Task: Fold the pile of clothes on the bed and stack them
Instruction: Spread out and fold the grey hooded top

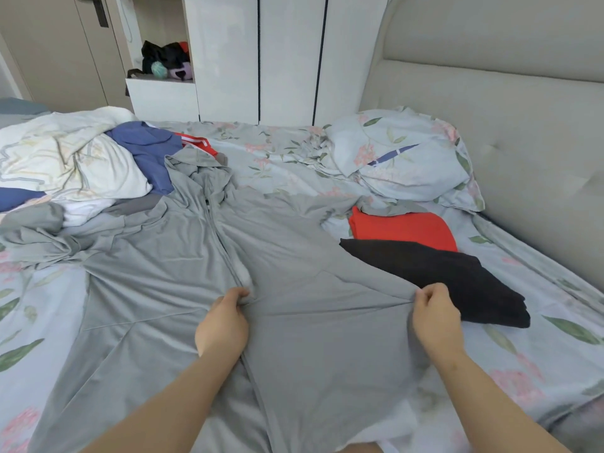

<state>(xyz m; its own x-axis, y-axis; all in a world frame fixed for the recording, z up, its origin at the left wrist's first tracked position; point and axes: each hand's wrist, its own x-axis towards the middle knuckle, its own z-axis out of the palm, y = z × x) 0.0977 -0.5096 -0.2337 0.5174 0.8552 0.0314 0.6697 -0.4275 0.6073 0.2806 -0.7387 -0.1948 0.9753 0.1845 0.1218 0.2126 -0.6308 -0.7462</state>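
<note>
My left hand pinching the grey hooded jacket at its zip, my right hand gripping its side edge, jacket spread on the bed

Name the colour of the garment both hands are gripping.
The garment is plain grey; head view.

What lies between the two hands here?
Head view: only the grey garment, stretched from the left hand to the right hand, both pinching it. Nothing else lies on that stretch.
</note>
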